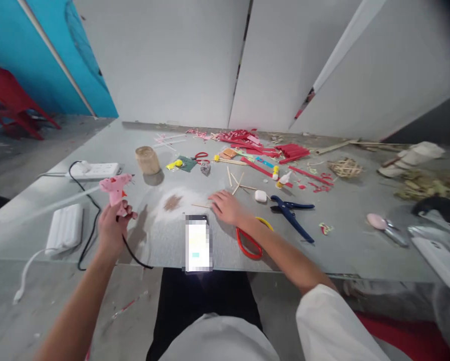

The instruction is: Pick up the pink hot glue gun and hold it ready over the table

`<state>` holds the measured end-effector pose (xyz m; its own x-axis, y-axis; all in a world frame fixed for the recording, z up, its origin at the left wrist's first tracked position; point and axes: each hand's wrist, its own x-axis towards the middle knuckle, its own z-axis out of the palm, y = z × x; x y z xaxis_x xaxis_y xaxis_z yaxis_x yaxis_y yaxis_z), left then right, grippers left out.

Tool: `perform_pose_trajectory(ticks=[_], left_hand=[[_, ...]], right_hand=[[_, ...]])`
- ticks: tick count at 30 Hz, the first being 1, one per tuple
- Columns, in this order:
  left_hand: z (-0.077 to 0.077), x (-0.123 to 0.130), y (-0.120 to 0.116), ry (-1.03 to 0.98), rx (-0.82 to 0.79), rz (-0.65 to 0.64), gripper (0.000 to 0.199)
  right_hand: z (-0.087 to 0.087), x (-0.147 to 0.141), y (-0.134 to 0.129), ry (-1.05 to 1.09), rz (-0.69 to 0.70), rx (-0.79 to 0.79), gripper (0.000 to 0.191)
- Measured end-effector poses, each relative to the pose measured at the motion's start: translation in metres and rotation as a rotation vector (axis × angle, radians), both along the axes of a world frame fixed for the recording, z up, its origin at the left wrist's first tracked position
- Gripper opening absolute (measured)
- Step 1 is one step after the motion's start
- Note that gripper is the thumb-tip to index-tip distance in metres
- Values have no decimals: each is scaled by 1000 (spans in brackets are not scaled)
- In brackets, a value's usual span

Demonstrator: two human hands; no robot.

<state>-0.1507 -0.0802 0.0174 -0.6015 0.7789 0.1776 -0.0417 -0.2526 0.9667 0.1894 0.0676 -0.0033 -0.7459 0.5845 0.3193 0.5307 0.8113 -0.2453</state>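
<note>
My left hand [114, 223] is wrapped round the handle of a pink glue gun [112, 184], held up over the left part of the table with its nozzle to the right. A black cord hangs from the handle. Low over the tabletop, my right hand [227, 206] has a thin wooden stick [201, 205] at its fingertips, pointing left. A patch of pale powder with a brown middle [172, 202] lies just left of that stick. Beyond the right hand are several joined sticks in a star shape [238, 186]. A lit phone [198, 245] lies at the near edge.
A power strip [97, 171] and a white power bank [65, 228] are on the left, near a wooden cylinder [148, 160]. Under my right forearm lie red-and-yellow handled scissors [247, 248]. Blue cutters [292, 215] and an earbud case [260, 196] sit rightward; red strips [290, 152] lie behind.
</note>
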Motion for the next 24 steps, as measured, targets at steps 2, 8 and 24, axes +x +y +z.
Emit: perform_pose_trajectory(ticks=[2, 8, 24], left_hand=[[7, 6, 7, -90, 27, -13, 42], [19, 14, 41, -155, 69, -74, 50], [-40, 28, 116, 175, 90, -237, 37]], right_hand=[[-8, -10, 8, 24, 25, 2, 29], [-14, 5, 4, 157, 41, -8, 34], [-10, 14, -63, 96, 360, 2, 25]])
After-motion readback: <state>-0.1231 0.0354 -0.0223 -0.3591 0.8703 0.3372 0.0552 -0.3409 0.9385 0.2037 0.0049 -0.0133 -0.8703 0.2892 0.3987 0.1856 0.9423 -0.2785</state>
